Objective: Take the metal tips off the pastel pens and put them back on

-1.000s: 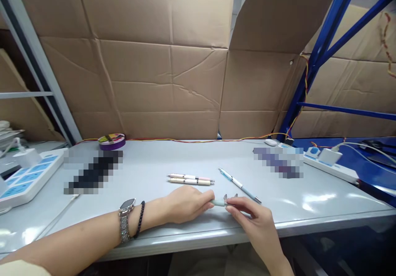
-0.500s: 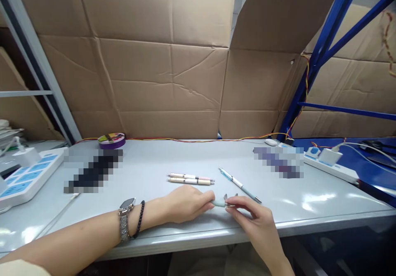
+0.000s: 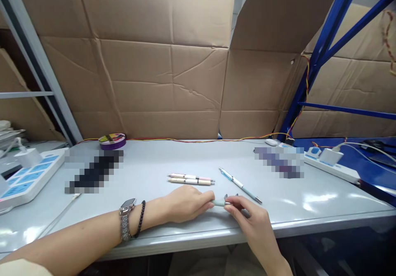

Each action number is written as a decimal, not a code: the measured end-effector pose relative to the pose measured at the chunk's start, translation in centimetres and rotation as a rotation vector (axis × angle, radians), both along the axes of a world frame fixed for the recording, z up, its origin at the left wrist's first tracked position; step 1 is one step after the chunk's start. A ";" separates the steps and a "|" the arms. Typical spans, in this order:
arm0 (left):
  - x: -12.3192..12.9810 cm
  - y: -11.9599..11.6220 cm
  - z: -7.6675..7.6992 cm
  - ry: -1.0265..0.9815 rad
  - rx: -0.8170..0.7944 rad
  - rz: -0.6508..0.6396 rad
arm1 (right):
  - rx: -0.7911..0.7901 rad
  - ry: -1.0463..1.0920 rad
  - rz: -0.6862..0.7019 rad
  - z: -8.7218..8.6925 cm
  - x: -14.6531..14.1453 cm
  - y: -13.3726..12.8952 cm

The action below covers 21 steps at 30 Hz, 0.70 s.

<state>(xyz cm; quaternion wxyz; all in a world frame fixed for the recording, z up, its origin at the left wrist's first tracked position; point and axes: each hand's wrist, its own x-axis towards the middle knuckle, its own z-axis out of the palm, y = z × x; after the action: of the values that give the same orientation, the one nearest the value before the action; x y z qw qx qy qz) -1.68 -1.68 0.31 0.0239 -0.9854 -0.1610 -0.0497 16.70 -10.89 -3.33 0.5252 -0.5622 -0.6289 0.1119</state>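
I watch the pale green pen at the near side of the table, its long axis running left to right, its metallic end pointing right. The left hand grips its left part, while the right hand pinches the metallic end between thumb and finger.

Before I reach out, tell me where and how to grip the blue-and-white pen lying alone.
Probably best: pinch the blue-and-white pen mid-barrel from above, across its long sides; it lies flat and slanted, its near end close to the right hand.

Pens on table, cardboard behind
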 end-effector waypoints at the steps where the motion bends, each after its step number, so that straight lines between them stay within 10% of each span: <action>1: 0.0 0.0 0.0 0.004 0.000 0.003 | -0.001 -0.028 0.005 0.0 0.0 0.0; 21: 0.2 -0.2 0.0 0.029 0.067 -0.030 | 0.127 -0.023 0.133 -0.6 0.5 0.0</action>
<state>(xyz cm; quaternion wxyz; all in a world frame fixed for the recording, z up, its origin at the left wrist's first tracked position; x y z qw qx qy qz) -1.51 -1.85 0.34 0.0583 -0.9870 -0.1442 -0.0410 17.17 -10.91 -3.93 0.5439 -0.4861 -0.6767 0.0997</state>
